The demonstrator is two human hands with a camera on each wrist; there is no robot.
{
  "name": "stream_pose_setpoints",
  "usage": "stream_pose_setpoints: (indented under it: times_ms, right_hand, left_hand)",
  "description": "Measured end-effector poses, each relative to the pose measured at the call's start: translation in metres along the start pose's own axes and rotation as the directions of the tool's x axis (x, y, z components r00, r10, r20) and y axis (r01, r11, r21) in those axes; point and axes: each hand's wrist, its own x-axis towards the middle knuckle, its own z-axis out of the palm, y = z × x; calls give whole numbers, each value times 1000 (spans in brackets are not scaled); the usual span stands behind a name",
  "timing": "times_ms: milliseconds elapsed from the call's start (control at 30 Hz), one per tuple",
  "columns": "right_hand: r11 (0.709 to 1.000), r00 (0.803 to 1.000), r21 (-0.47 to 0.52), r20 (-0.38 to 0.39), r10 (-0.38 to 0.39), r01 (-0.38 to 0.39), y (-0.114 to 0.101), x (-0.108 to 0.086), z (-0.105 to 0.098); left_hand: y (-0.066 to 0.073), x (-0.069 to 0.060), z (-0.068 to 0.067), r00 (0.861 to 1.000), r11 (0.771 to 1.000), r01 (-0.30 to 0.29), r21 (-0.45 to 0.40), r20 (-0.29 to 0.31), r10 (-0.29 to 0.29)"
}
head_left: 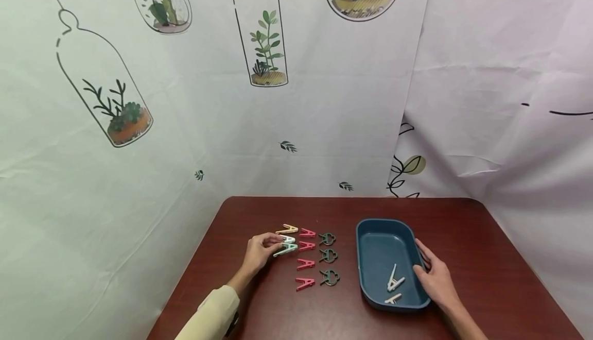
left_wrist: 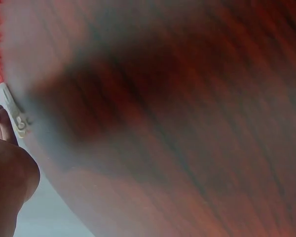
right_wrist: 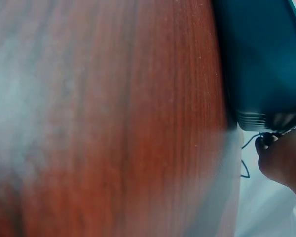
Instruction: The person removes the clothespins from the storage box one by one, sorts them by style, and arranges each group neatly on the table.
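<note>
In the head view my left hand (head_left: 260, 252) pinches a mint green clothespin (head_left: 288, 248) by its legs, close to the table. Just behind it lies a white clothespin (head_left: 289, 239), partly covered by my fingers. Farther back is a pale yellow clothespin (head_left: 289, 228); it shows beside my fingers in the left wrist view too. My right hand (head_left: 437, 281) grips the right side of a blue tray (head_left: 363, 278), thumb over the rim. Inside the tray are a white clothespin (head_left: 395, 282) and a cream clothespin (head_left: 394, 299).
Several pink clothespins (head_left: 305, 264) form a column right of my left hand. Beside them lie three dark green rounded clips (head_left: 329, 277), left of the tray. All rest on a reddish-brown table (head_left: 343, 319); a printed cloth (head_left: 324, 123) hangs behind it.
</note>
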Motion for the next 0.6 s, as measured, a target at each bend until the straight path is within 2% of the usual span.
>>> stream_pose_setpoints:
  times_ms: [100,367,600]
  right_hand:
    - [1000,1000,-3,-5,-5,5,1,0,0]
    - [1000,1000,7,-4,-4,4,1,0,1]
    - [1000,1000,10,-3,-5,5,0,0,1]
  left_hand:
    - [-4,-2,0,1000,1000,-10,10,8,10]
    - [-8,-7,-3,999,998,13,57,43,-16]
    - [-10,-8,-3,999,997,18,77,40,-21]
